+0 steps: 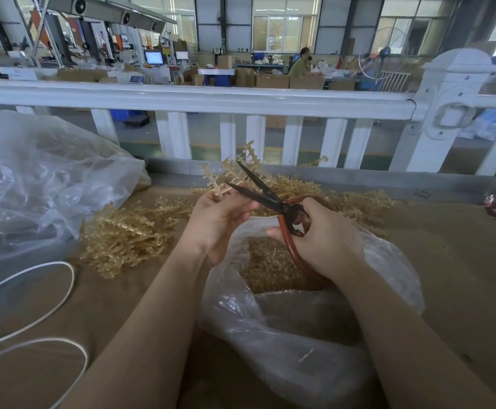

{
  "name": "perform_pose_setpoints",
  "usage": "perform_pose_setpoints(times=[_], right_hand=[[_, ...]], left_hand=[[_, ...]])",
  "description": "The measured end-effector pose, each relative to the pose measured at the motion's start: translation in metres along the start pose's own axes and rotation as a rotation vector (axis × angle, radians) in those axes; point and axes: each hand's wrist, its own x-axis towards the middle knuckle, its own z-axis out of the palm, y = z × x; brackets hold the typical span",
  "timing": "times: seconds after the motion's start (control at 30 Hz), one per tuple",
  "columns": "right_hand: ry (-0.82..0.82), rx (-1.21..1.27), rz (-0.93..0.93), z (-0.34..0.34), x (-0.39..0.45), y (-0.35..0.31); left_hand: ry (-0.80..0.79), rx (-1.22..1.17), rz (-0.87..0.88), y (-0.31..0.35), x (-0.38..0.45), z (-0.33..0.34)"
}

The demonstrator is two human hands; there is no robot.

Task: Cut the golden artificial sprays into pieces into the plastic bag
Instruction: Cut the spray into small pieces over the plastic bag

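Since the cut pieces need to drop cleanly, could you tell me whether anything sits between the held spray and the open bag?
Nothing visible does: the spray in the left hand sits just beyond the plastic bag's open mouth.

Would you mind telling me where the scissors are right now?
In the head view, the scissors sit centre frame in the right hand, blades open around the spray held by the left hand, above the bag.
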Motion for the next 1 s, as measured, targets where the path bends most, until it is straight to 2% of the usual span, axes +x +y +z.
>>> perform_pose_setpoints(times=[0.47, 0.73, 1.0], right_hand=[[0.019, -0.065, 0.023, -0.0031, -0.0004, -0.0004], [0.058, -0.021, 0.01, -0.0025, -0.0027, -0.0007], [0.086, 0.026, 0.066, -0.0007, -0.0029, 0.0017]], left_hand=[[0.016, 0.003, 0.014, -0.0004, 0.0019, -0.0013], [0.017, -0.02, -0.012, 0.0015, 0.0003, -0.0006], [0.041, 0.076, 0.0, -0.0001, 0.0005, 0.0017]])
